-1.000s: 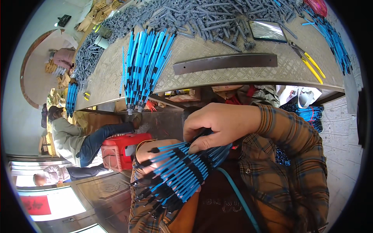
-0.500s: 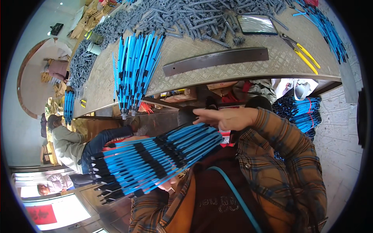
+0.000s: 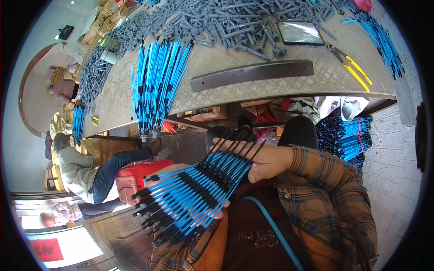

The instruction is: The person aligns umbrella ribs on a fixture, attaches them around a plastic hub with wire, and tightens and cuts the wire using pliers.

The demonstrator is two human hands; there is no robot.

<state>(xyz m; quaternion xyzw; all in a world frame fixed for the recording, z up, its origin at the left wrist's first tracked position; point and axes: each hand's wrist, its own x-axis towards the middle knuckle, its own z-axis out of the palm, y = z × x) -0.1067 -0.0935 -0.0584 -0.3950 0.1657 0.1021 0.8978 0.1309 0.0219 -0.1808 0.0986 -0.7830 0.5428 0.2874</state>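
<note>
A fanned bundle of thin blue ribs with black joints, looking like umbrella ribs (image 3: 183, 194), lies slantwise before my body. My left hand (image 3: 219, 214) grips it from below and behind; the ribs cover most of that hand. At the bundle's upper right end is my right hand (image 3: 273, 161). Its fingers stretch leftward behind the thin black rod ends, which cross in front of them, and its thumb stands apart by the bundle's edge. The black ends at the lower left are blurred by motion.
On the table (image 3: 212, 101) lie a dark metal bar (image 3: 252, 75), yellow-handled pliers (image 3: 350, 67), a phone-like dark slab (image 3: 300, 33), heaped grey plastic parts (image 3: 226, 22) and more blue ribs (image 3: 158, 81). Below right are tied rib bundles (image 3: 348, 135). A seated person (image 3: 83, 167) is at left, beside a red stool (image 3: 140, 176).
The bundle has turned and shifted right, and its thin black rod ends now point up. My right hand has come down from above it to lie behind those ends.
</note>
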